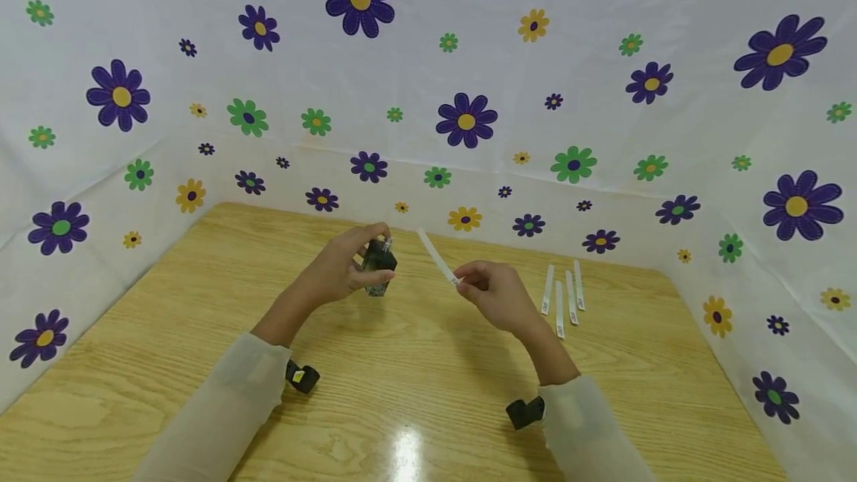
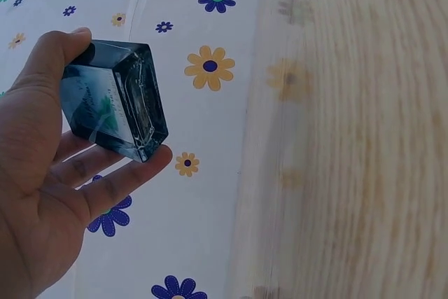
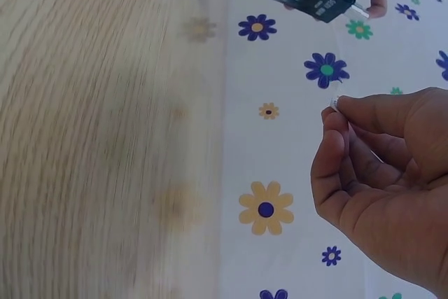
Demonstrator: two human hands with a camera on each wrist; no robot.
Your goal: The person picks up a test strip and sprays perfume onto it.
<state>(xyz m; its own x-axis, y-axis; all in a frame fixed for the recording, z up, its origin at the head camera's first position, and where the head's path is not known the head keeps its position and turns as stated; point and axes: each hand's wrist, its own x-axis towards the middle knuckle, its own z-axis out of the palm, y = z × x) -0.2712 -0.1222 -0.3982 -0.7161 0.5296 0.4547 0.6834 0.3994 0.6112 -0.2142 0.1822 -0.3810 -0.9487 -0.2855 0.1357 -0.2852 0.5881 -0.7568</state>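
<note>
Head view: the left hand (image 1: 338, 271) grips a dark bottle (image 1: 379, 275) above the table (image 1: 402, 363), one finger at its sprayer (image 1: 387, 245); the right hand (image 1: 494, 296) pinches a white strip (image 1: 438, 256) nearby — seemingly readying to spray, which calls for steady aim. Left wrist: digits brace the bottle. Right wrist: thumb and finger pinch the strip's end.

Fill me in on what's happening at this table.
A person's left hand holds a dark bottle above the table, one finger at its nozzle. The right hand pinches a white strip by one end, apart from the bottle. Four more strips lie on the person's right.
</note>
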